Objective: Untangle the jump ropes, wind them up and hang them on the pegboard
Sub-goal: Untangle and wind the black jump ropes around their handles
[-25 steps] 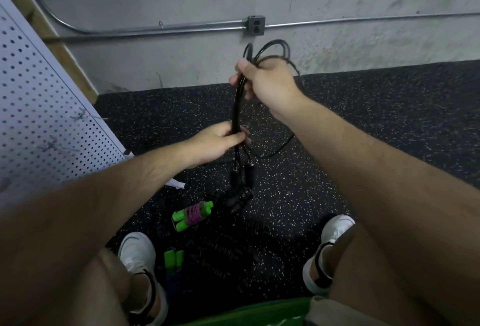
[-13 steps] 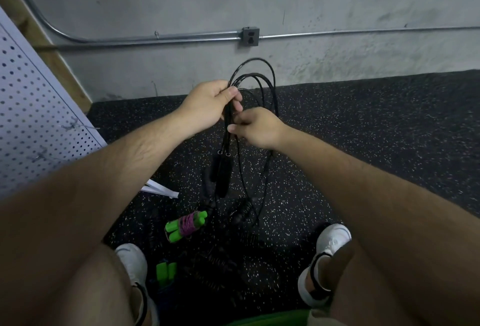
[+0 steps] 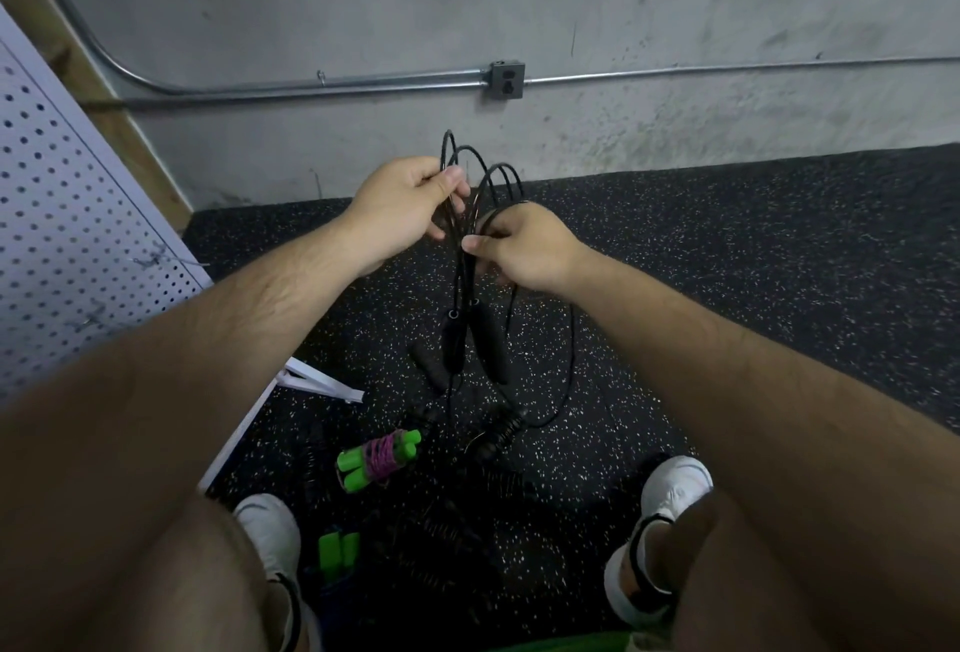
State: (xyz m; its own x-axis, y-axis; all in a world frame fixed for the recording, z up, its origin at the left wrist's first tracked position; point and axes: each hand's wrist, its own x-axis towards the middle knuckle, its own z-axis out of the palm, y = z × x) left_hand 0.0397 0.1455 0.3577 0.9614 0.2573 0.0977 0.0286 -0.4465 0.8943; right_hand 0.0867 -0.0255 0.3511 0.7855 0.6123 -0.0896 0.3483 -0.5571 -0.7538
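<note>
Since a second ago my left hand (image 3: 408, 204) has climbed from low on the bundle to its top, while my right hand (image 3: 527, 248) has dropped just under it. On the far left leans the pegboard (image 3: 62, 214), where I count two hooks. On the floor lie one pair of green handles (image 3: 337, 550) by my shoe and one wound green-handled rope (image 3: 376, 459) bound in purple cord. My left hand's fingers curl around the gathered loops of one black jump rope (image 3: 459, 282), held in the air between my hands, its two black handles (image 3: 453, 347) dangling below. It looks light, limp and springy, so I judge the loops will spill unless I hold them where they bunch. A dark tangle (image 3: 501, 435) below is uncountable. My right hand pinches a strand.
</note>
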